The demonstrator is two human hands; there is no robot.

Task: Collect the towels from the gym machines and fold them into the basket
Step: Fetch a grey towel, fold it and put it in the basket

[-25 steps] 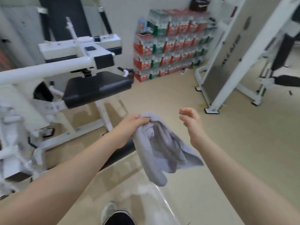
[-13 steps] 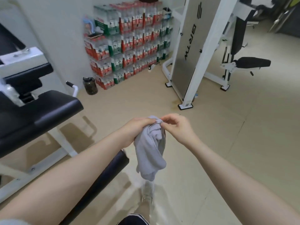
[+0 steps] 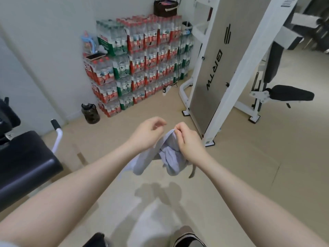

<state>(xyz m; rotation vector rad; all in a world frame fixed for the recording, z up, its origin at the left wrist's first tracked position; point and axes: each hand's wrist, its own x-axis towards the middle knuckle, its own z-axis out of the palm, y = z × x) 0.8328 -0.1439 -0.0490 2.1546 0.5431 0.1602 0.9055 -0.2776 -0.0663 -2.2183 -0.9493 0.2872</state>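
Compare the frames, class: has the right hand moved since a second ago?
Yes. The right hand closed leftward onto the towel, now pinching its top edge beside the left hand.

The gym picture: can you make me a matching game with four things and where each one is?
Things:
1. towel
2. basket
3. dark jug
4. phone

Places:
A. on the floor beside the stacked water bottles
B. on top of the tall bottle stack
C. hanging from the hands
D. lying flat on a lower bottle pack, on the left of the stack

Pairs: 1-C, 2-B, 3-A, 4-D
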